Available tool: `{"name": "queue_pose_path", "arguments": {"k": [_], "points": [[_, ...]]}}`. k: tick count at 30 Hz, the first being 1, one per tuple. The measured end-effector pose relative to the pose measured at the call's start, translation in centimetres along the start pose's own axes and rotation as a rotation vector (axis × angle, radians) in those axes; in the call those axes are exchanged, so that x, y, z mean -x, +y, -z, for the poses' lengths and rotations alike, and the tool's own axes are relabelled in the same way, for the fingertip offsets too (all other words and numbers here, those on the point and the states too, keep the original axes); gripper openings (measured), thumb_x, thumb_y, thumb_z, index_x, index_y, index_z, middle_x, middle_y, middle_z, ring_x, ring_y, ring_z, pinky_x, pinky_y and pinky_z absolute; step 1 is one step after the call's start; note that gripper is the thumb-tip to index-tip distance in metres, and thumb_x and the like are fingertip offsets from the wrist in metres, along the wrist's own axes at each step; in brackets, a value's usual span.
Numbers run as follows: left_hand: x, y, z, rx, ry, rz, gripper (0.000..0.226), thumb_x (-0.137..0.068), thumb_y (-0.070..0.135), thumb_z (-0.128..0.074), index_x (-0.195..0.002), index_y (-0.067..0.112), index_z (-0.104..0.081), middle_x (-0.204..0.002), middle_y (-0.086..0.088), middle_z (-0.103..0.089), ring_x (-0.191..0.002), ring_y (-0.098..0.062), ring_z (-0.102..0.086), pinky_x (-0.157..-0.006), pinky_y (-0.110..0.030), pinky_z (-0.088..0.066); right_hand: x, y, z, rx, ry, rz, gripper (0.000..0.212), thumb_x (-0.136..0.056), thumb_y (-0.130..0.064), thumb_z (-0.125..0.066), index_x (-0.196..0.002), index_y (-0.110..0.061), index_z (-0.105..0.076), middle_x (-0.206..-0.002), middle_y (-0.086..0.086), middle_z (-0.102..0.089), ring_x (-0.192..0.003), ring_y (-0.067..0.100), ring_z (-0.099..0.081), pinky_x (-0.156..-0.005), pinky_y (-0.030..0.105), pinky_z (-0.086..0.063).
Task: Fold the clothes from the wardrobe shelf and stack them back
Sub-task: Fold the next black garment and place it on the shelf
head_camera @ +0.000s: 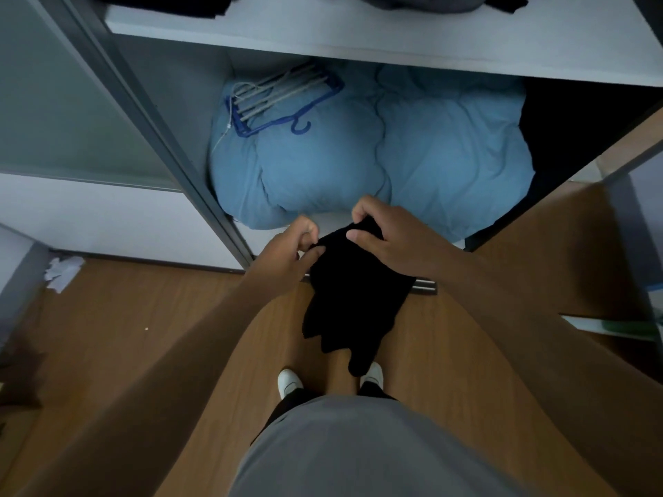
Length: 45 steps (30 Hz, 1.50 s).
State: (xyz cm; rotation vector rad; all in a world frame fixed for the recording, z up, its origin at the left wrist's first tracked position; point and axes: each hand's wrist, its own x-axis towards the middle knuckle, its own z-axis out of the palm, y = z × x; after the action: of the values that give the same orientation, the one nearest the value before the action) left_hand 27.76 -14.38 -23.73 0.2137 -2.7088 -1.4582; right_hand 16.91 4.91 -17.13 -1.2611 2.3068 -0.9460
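I see the left hand point(290, 247) pinching the black garment's point(353, 292) top edge. Right hand point(389, 233) grips it too, fingers curled; cloth hangs down

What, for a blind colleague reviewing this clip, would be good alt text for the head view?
A person's left hand and right hand grip the top of a black garment hanging before an open wardrobe. Behind it, a blue duvet with hangers on top lies in the lower compartment.

shelf clothes point(423, 1) cropped by top edge, black garment point(353, 292) featureless
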Motion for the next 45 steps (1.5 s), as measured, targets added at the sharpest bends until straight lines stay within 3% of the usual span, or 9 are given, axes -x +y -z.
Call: {"name": "queue_pose_path", "arguments": {"k": [4, 6, 9, 14, 25, 30, 37, 41, 45], "points": [[0.1, 0.3, -0.2, -0.094, -0.015, -0.216, 0.02, -0.092, 0.005, -0.051, -0.093, 0.022, -0.062, -0.082, 0.011, -0.062, -0.071, -0.009, -0.058, -0.065, -0.02, -0.041, 0.2, -0.1, 0.9, 0.11, -0.201, 0.028, 0.017, -0.094, -0.023, -0.064, -0.108, -0.021, -0.056, -0.099, -0.012, -0.063, -0.088, 0.01, -0.059, -0.081, 0.032, -0.045], [0.0, 0.2, -0.1, -0.167, 0.02, -0.279, 0.029, -0.09, -0.003, -0.05, -0.097, 0.015, -0.072, -0.089, 0.003, -0.069, -0.077, -0.019, -0.065, -0.068, -0.03, -0.047, 0.0, -0.3, 1.5, 0.171, -0.283, 0.034, 0.034, -0.096, -0.022, -0.062, -0.129, -0.026, -0.059, -0.12, -0.011, -0.065, -0.101, -0.001, -0.057, -0.089, 0.018, -0.04], [-0.2, 0.5, 0.1, -0.267, 0.058, -0.328, 0.036, -0.088, -0.013, -0.052, -0.102, 0.011, -0.076, -0.094, -0.006, -0.071, -0.081, -0.026, -0.067, -0.07, -0.039, -0.052, -0.5, -0.3, 2.0, 0.283, -0.301, 0.03, 0.032, -0.097, -0.02, -0.061, -0.127, -0.028, -0.066, -0.112, -0.002, -0.073, -0.073, -0.019, -0.047, -0.071, 0.003, -0.033], [-0.5, 1.0, 0.5, -0.305, 0.162, -0.332, 0.029, -0.089, -0.01, -0.051, -0.098, 0.007, -0.073, -0.095, -0.009, -0.072, -0.083, -0.029, -0.068, -0.072, -0.045, -0.053, -1.5, -1.2, 2.1, 0.465, -0.26, -0.007, 0.039, -0.099, -0.031, -0.057, -0.138, -0.031, -0.056, -0.121, 0.005, -0.069, -0.101, 0.018, -0.061, -0.079, 0.025, -0.035], [-0.5, 1.4, 1.5, -0.356, 0.39, -0.264, 0.026, -0.087, -0.009, -0.055, -0.093, 0.012, -0.07, -0.08, 0.003, -0.07, -0.063, -0.011, -0.052, -0.075, -0.039, -0.04, -3.5, -3.3, 2.7, 0.606, -0.275, -0.008, 0.028, -0.098, -0.041, -0.055, -0.099, -0.019, -0.072, -0.102, 0.0, -0.07, -0.098, 0.023, -0.062, -0.078, 0.037, -0.045], [-0.6, 2.0, 2.1, -0.333, 0.343, -0.254, 0.033, -0.088, -0.009, -0.051, -0.104, 0.011, -0.073, -0.094, -0.002, -0.075, -0.073, -0.018, -0.064, -0.08, -0.042, -0.042, -3.9, -4.0, 2.6, 0.576, -0.313, -0.004, 0.024, -0.096, -0.035, -0.058, -0.116, -0.035, -0.072, -0.116, -0.01, -0.07, -0.106, 0.017, -0.062, -0.082, 0.035, -0.048], [-0.5, 2.6, 1.4, -0.124, 0.138, -0.263, 0.014, -0.08, 0.006, -0.056, -0.072, -0.004, -0.061, -0.07, -0.013, -0.057, -0.066, -0.029, -0.056, -0.063, -0.038, -0.041, -4.1, -4.7, 2.0, 0.399, 0.043, -0.129, 0.024, -0.088, -0.038, -0.063, -0.088, -0.02, -0.078, -0.088, 0.004, -0.073, -0.088, 0.024, -0.065, -0.079, 0.042, -0.051], [-0.9, 2.1, 0.0, -0.033, 0.124, -0.163, 0.033, -0.081, 0.014, -0.059, -0.053, 0.006, -0.042, -0.057, -0.011, -0.048, -0.052, -0.024, -0.046, -0.052, -0.039, -0.036, -4.2, -5.4, 1.8, 0.325, 0.247, -0.183, 0.046, -0.082, -0.033, -0.064, -0.048, -0.014, -0.041, -0.048, 0.002, -0.042, -0.053, 0.022, -0.046, -0.058, 0.045, -0.045], [-0.8, -0.1, -1.2, -0.09, 0.042, 0.007, 0.029, -0.072, 0.021, -0.052, -0.057, -0.003, -0.045, -0.064, -0.02, -0.051, -0.059, -0.037, -0.051, -0.058, -0.043, -0.04, -4.0, -5.4, 1.8, 0.209, 0.325, -0.2, 0.034, -0.084, -0.031, -0.063, -0.063, -0.005, -0.065, -0.066, 0.007, -0.067, -0.065, 0.023, -0.061, -0.067, 0.045, -0.051]]}}
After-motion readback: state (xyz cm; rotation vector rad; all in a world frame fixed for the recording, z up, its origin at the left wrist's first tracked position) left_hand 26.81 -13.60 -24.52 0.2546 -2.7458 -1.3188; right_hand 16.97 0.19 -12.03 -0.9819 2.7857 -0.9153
